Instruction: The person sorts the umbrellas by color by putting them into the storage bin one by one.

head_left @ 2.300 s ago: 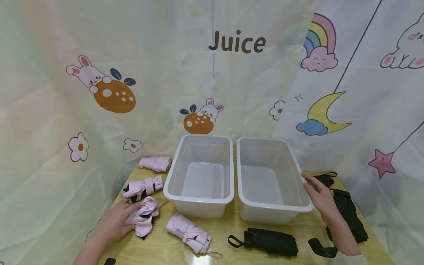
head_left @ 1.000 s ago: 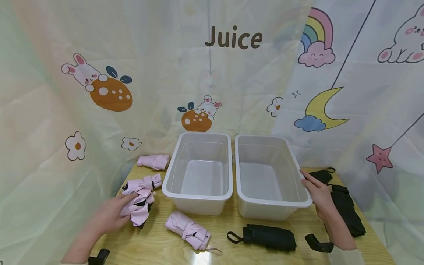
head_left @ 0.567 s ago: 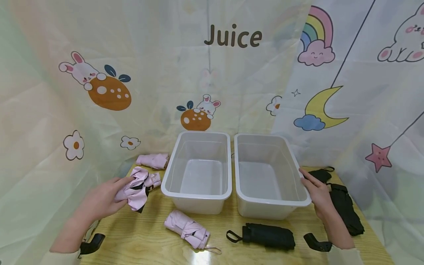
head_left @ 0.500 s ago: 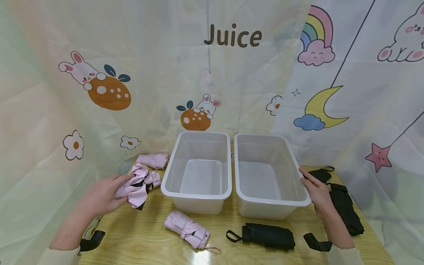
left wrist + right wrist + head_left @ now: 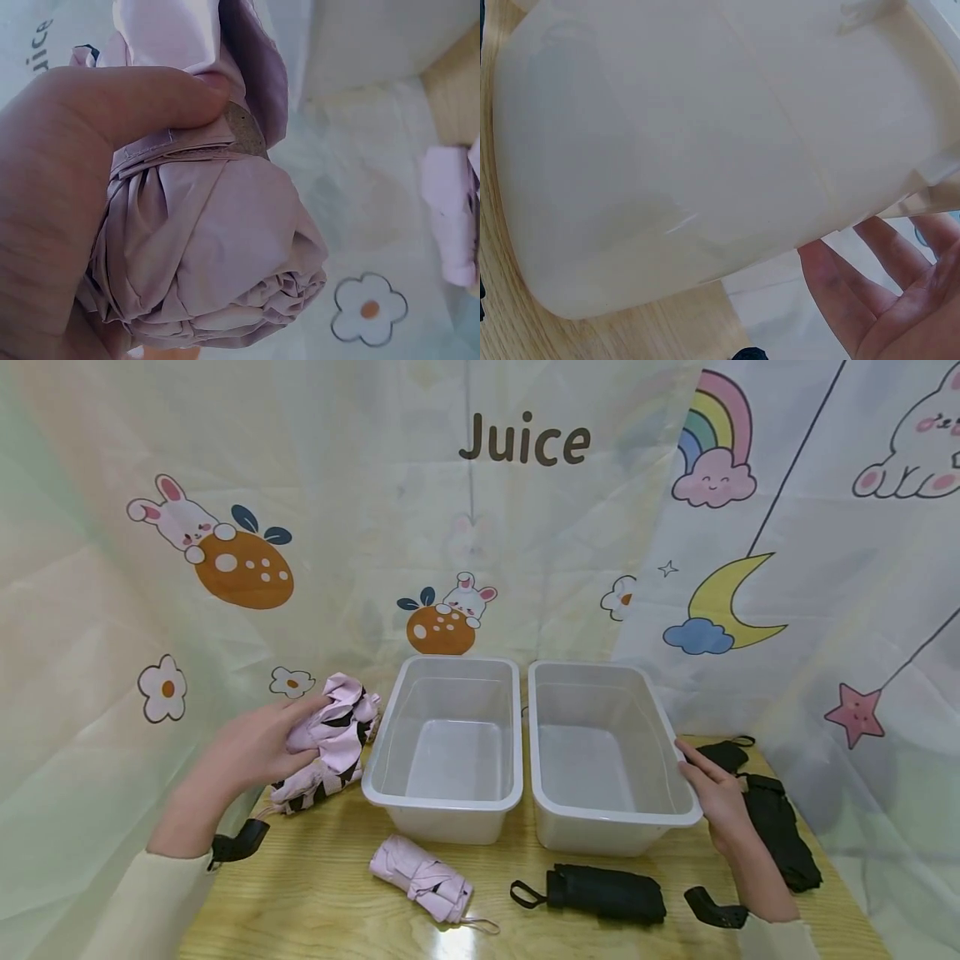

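The brown word "Juice" (image 5: 525, 439) is on the cloth wall (image 5: 360, 452), and part of it shows sideways in the left wrist view. The cloth is pale and has bunnies on oranges (image 5: 243, 568), a rainbow (image 5: 716, 418), a yellow moon (image 5: 720, 597) and a pink star (image 5: 855, 714). The tabletop (image 5: 322, 893) is light wood, with a bright shiny spot near the front.

Two deep white tubs, the left tub (image 5: 442, 825) and the right tub (image 5: 600, 837), stand side by side with nothing in them.

The left hand (image 5: 262, 747) grips a pink umbrella (image 5: 336, 752) to the left of the left tub. It is rolled up, soft and crumpled, with loose folds and black showing inside. Another pink umbrella (image 5: 303, 787) shows just below it; I can't tell if they touch.

The right hand (image 5: 720, 802) has its fingers stretched out, touching the outer side of the right tub by the rim.

In front, a tied pink umbrella (image 5: 423, 877) and a black umbrella (image 5: 607, 893) lie on the tabletop. More black umbrellas (image 5: 783, 835) are on the right.
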Tool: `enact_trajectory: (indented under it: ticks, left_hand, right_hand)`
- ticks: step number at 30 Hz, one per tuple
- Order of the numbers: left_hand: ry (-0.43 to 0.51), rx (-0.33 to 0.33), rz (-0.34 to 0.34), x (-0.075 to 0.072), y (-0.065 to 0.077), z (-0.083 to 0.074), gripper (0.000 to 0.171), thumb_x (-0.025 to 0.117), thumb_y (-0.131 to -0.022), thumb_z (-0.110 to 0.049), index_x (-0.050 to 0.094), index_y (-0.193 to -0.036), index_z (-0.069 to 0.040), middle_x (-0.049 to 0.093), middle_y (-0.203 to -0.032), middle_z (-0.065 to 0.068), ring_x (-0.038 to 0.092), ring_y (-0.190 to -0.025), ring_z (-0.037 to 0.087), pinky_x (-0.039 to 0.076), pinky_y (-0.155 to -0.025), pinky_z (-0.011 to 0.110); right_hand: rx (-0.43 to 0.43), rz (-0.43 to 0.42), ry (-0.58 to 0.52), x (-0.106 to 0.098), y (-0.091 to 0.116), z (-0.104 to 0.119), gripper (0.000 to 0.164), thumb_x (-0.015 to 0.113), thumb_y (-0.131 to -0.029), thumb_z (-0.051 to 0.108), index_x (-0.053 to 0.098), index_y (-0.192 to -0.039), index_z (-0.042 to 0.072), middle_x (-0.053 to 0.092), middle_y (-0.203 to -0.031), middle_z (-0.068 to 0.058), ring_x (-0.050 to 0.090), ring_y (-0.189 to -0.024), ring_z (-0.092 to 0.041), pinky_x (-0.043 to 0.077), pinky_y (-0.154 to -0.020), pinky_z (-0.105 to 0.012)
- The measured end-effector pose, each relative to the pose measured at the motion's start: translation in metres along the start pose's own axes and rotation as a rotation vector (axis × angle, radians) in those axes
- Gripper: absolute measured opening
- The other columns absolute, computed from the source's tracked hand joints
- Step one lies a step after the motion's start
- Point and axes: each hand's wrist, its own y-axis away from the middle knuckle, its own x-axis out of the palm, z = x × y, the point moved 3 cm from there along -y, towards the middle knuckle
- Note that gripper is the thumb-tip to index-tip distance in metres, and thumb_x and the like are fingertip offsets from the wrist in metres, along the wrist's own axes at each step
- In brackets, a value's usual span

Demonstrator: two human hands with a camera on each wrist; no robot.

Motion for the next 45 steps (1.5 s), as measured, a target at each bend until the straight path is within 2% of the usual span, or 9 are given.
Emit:
enact_trajectory:
  ticks: [4,8,11,16,22,27,33,38,45]
  left_hand:
    - [-0.001,0.014,0.021,0.002,-0.021,-0.008,0.066,0.078,-0.076,-0.028,0.054,-0.137,-0.015,0.063,-0.111,0.008,0.058,-0.076,0.023,0.048,-0.060,0.044]
    - [0.034,0.030,0.040,0.005,-0.040,-0.016,0.065,0.078,-0.077,-0.027,0.055,-0.136,-0.015,0.063,-0.114,0.007,0.060,-0.085,0.026,0.049,-0.068,0.046]
    - [0.074,0.048,0.038,0.009,-0.055,-0.022,0.065,0.078,-0.077,-0.025,0.054,-0.136,-0.014,0.062,-0.122,0.010,0.062,-0.096,0.029,0.049,-0.076,0.049]
    - [0.107,0.077,0.041,0.017,-0.079,-0.033,0.064,0.077,-0.077,-0.028,0.055,-0.136,-0.016,0.063,-0.122,0.007,0.061,-0.096,0.026,0.050,-0.077,0.046]
    - [0.110,0.084,0.097,0.028,-0.106,-0.047,0.062,0.074,-0.081,-0.031,0.053,-0.138,-0.019,0.060,-0.128,0.004,0.060,-0.101,0.024,0.049,-0.083,0.045]
    - [0.140,0.134,0.114,0.038,-0.127,-0.057,0.060,0.074,-0.081,-0.029,0.053,-0.137,-0.020,0.062,-0.118,0.003,0.058,-0.090,0.022,0.049,-0.076,0.040]
    - [0.149,0.184,0.116,0.051,-0.147,-0.066,0.061,0.073,-0.080,-0.031,0.054,-0.136,-0.018,0.063,-0.119,0.002,0.058,-0.093,0.020,0.048,-0.078,0.038]
    - [0.164,0.181,0.131,0.063,-0.160,-0.072,0.062,0.072,-0.080,-0.032,0.053,-0.137,-0.018,0.062,-0.124,0.001,0.058,-0.100,0.020,0.047,-0.085,0.038]
    - [0.205,0.097,0.195,0.085,-0.173,-0.072,0.068,0.074,-0.080,-0.035,0.050,-0.141,-0.020,0.057,-0.133,0.001,0.053,-0.114,0.022,0.043,-0.096,0.042]
  right_hand:
    - [0.002,-0.003,-0.008,0.001,0.000,0.000,0.060,0.048,-0.099,0.048,0.034,-0.152,0.024,0.028,-0.153,-0.024,0.059,-0.092,-0.003,0.054,-0.070,-0.033]
    - [0.008,-0.001,-0.020,0.002,0.000,-0.001,0.060,0.049,-0.098,0.048,0.034,-0.152,0.025,0.027,-0.153,-0.023,0.059,-0.093,-0.002,0.054,-0.070,-0.033]
    - [0.011,-0.003,-0.026,0.002,0.000,-0.001,0.061,0.049,-0.098,0.048,0.034,-0.152,0.025,0.028,-0.153,-0.023,0.059,-0.093,-0.003,0.054,-0.071,-0.033]
    - [0.004,-0.006,-0.025,0.000,0.000,-0.002,0.060,0.049,-0.098,0.048,0.034,-0.152,0.024,0.029,-0.152,-0.022,0.060,-0.093,-0.004,0.054,-0.070,-0.033]
    - [0.009,-0.012,-0.023,0.000,0.000,-0.002,0.060,0.049,-0.098,0.047,0.035,-0.152,0.024,0.030,-0.152,-0.022,0.060,-0.093,-0.003,0.054,-0.070,-0.032]
    - [0.024,-0.019,-0.016,0.000,0.000,-0.001,0.061,0.049,-0.098,0.049,0.034,-0.152,0.024,0.029,-0.153,-0.022,0.059,-0.093,-0.001,0.054,-0.071,-0.031]
    - [0.017,-0.018,-0.013,0.002,0.000,-0.001,0.061,0.049,-0.098,0.048,0.034,-0.152,0.023,0.030,-0.152,-0.023,0.059,-0.093,-0.002,0.054,-0.071,-0.032]
    - [0.021,-0.022,-0.019,0.001,0.000,-0.001,0.061,0.049,-0.098,0.048,0.034,-0.152,0.023,0.030,-0.152,-0.022,0.059,-0.093,-0.002,0.054,-0.071,-0.031]
    - [0.007,-0.015,-0.009,0.001,0.000,-0.001,0.060,0.048,-0.099,0.048,0.034,-0.152,0.023,0.028,-0.153,-0.022,0.058,-0.094,0.000,0.054,-0.072,-0.031]
